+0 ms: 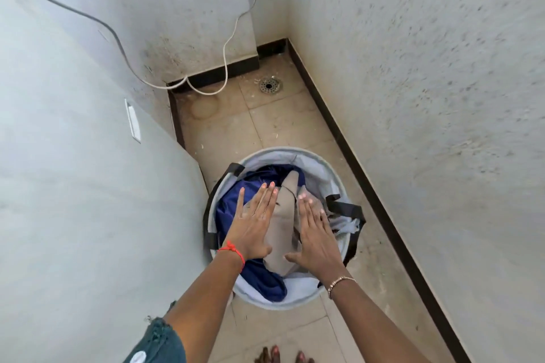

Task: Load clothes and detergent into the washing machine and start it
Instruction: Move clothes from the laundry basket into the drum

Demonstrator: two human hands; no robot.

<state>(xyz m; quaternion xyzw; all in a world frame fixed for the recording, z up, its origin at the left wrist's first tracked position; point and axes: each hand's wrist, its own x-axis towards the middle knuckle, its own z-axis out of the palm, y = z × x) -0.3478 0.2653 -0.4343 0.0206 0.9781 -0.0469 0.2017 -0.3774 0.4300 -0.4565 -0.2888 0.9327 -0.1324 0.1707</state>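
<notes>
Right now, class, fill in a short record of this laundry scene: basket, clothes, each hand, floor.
basket: round, grey, standing on the tiled floor
clothes: blue garment and beige garment, both inside the basket
left hand: open, fingers straight, over the blue garment
right hand: open, fingers straight, at the beige garment's edge
drain: far corner of the floor

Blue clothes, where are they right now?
Low in the middle of the head view, the blue clothes lie in the left side of the round laundry basket, below the left hand and beside the grey cloth.
</notes>
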